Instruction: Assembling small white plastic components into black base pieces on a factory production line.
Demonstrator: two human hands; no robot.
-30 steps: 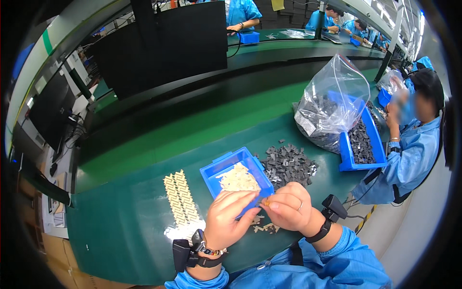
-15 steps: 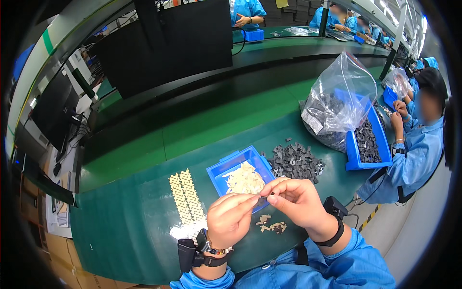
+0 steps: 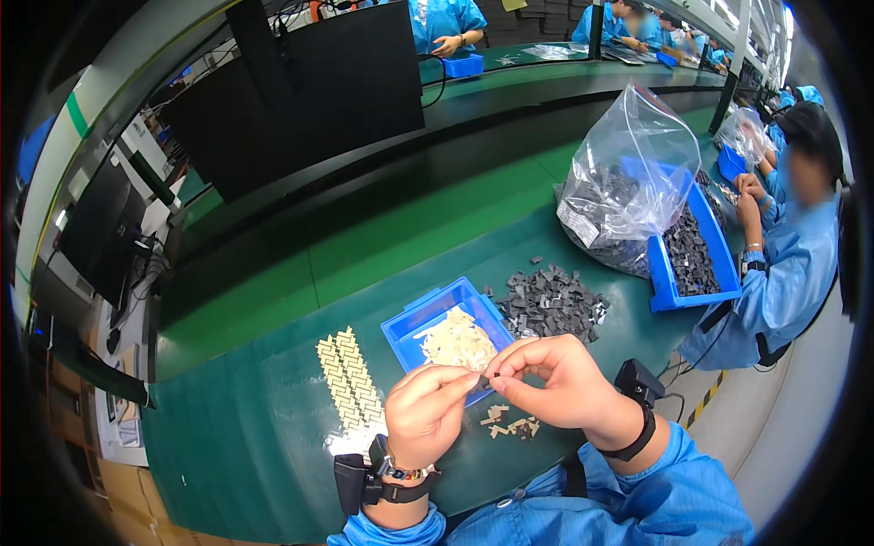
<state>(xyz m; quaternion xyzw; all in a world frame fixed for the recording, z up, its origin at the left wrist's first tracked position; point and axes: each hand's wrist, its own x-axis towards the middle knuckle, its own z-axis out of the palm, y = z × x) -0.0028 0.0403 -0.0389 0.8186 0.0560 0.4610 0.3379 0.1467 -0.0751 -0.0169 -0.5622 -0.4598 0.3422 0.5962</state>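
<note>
Above the near side of a blue tray (image 3: 398, 335), my left hand (image 3: 426, 409) and my right hand (image 3: 557, 380) meet fingertip to fingertip. Both are closed in a pinch on a small dark piece (image 3: 487, 381), mostly covered by the fingers. Inside the tray lies a heap of cream-coloured strips (image 3: 458, 338). A sheet of cream adhesive pieces (image 3: 350, 378) in slanting rows lies left of my left hand. Under my right hand are several loose cream and dark bits (image 3: 510, 424). A pile of small dark grey pieces (image 3: 553, 302) sits just beyond the tray.
A large clear plastic bag (image 3: 619, 187) of dark pieces leans on a long blue bin (image 3: 665, 289) at the right. Beside it a co-worker in a blue coat (image 3: 785, 273) handles parts. A black panel (image 3: 291, 100) stands across the far left of the green table (image 3: 246, 455).
The view has shifted slightly. Both hands stay together above the tray, and the fingertips have moved only a little around the small dark piece.
</note>
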